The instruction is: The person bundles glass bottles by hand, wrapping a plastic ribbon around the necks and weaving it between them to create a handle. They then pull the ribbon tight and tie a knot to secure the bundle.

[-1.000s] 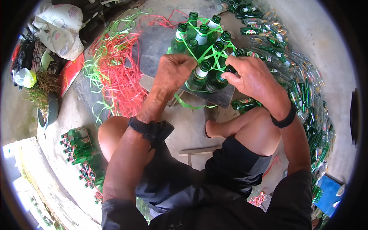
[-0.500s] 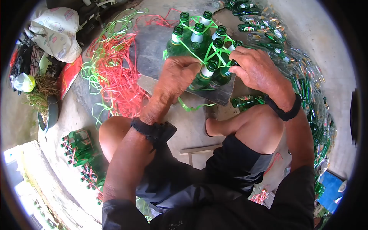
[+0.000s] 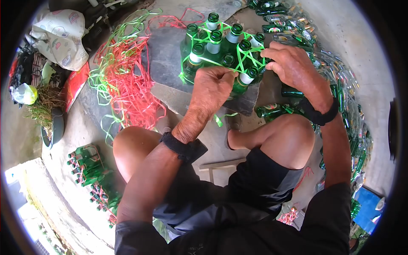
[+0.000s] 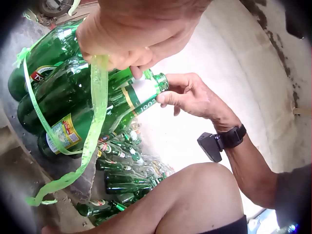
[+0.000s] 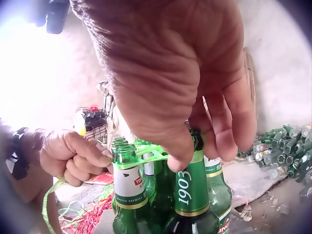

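A pale, bare floor [image 3: 216, 148] runs under everything. On the left lie green glass bottles tied in a bunch [image 3: 87, 163], and next comes a big messy heap of thin red and green plastic strips [image 3: 127, 85]. In the middle, a flat dark grey stone slab [image 3: 165, 51] holds the standing green glass bottles [image 3: 215, 45]. A flat bright green plastic strip [image 4: 99, 117] zigzags around their necks.

The left hand [image 3: 214, 87] pinches this strip between thumb and finger, close against the near bottles, and a loose end hangs below the fist. Beside it, one bottle has a white neck label [image 5: 129, 185] with "TS" on a red patch. Right of that, a dark green neck label [image 5: 191, 187] says "1903" in white; the smaller words are too tiny to read. The right hand [image 3: 291, 63] has thumb and fingers bent around the top of the 1903 bottle [image 5: 192, 222], and its thumb touches the strip. Far right, many bottles lie in a long pile [image 3: 335, 97].
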Demonstrator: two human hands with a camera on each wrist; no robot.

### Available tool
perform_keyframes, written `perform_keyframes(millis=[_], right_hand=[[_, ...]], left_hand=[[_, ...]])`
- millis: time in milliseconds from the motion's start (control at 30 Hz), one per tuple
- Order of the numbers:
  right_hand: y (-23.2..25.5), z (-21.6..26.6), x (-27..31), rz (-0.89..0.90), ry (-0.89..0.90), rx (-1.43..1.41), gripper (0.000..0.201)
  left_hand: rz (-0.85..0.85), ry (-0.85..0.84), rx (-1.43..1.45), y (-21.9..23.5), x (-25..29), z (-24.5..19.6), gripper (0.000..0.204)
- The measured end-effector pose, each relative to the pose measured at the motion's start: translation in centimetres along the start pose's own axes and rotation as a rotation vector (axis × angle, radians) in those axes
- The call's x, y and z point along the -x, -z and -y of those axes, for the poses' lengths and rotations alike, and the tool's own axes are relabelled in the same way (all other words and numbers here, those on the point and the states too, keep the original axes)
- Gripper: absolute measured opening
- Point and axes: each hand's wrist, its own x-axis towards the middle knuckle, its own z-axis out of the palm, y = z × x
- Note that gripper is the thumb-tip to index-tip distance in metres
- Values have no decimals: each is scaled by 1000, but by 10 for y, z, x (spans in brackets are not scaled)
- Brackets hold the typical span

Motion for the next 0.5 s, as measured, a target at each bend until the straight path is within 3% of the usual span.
perform_keyframes(millis=[433,500], right_hand=[[-4,-3,5,-34,-37,-50,24],[-4,-2,5,-45,-43,-69,23]], left_hand=[[-83,-101,-231,11,-4,-8,21],[-117,-185,-412,13,-4,-8,22]])
